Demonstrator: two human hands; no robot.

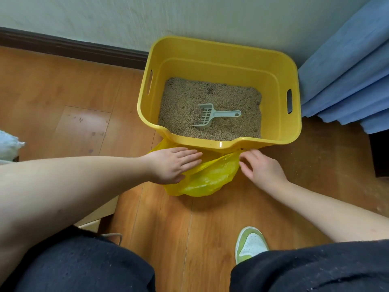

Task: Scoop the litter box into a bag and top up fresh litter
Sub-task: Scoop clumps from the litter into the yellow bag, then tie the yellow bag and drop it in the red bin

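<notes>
A wooden floor [206,224] in warm orange-brown planks is running under and all around the hands, catching a soft glare well to the left of the left hand. Beyond the hands, a pale wall [189,15] is rising behind a dark baseboard [69,49] that is stretching away to the far left. Blue curtain folds [349,76] are hanging down to the floor up and to the right of the right hand.

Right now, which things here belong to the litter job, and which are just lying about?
Job: yellow litter box, litter, grey scoop, yellow bag, left hand, right hand.

Lying about: blue curtain, white bundle at left edge.
</notes>
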